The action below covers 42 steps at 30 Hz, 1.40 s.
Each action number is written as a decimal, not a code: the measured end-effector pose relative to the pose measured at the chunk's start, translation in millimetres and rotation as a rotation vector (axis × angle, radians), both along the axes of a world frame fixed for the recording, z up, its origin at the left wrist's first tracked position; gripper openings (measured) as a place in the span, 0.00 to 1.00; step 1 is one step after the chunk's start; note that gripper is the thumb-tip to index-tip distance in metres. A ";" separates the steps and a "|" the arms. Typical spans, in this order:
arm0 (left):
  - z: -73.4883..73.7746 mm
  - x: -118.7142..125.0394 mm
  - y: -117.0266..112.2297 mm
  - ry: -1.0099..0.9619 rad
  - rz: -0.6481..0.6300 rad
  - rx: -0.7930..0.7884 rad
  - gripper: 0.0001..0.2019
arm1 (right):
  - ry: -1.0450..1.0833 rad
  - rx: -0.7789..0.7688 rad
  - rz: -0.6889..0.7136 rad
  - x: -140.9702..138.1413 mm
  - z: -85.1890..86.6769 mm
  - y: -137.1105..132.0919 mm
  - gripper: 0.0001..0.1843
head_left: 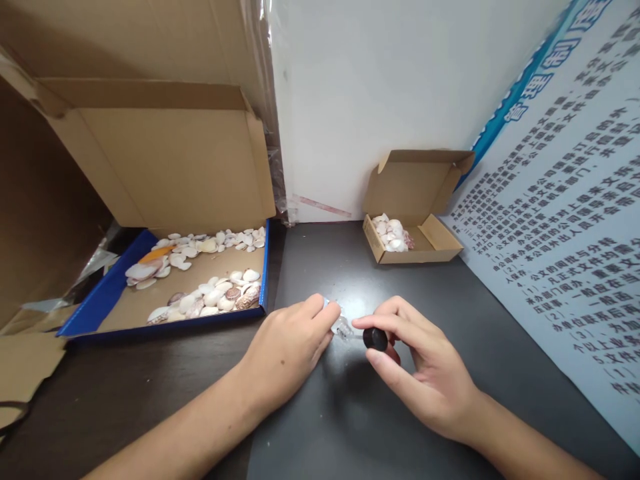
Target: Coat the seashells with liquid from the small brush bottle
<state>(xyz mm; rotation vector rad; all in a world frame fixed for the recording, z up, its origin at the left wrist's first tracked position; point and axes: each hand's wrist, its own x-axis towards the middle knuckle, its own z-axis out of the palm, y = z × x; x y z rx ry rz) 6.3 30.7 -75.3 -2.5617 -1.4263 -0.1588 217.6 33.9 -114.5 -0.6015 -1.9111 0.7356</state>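
Note:
My left hand (290,343) is closed around a small clear bottle (343,327), whose threaded neck points right and toward me. Most of the bottle's body is hidden by my fingers. Between the thumb and fingers of my right hand (431,373) is a round black cap (375,339). A thin pale stem (356,336) runs from the cap to the mouth of the bottle; I cannot tell whether its tip is inside. Both hands are low over the dark grey mat (310,420).
To the left, an open blue-edged cardboard box (165,283) holds many seashells (220,293) in loose groups. A smaller open cardboard box (425,253) with white shells (393,233) stands at the back. A white board (370,100) and a printed poster (560,220) rise behind the mat.

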 end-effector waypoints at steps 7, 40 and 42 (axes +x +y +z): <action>2.9 0.5 0.8 -0.021 0.023 -0.052 0.04 | 0.047 -0.195 -0.039 -1.7 4.1 0.3 0.11; 6.5 2.4 -0.3 0.075 0.020 0.022 0.08 | -0.040 0.007 -0.085 -1.3 5.1 -1.8 0.13; 5.3 2.4 0.1 0.073 0.027 0.019 0.07 | -0.027 -0.030 -0.086 -1.1 5.2 -1.6 0.11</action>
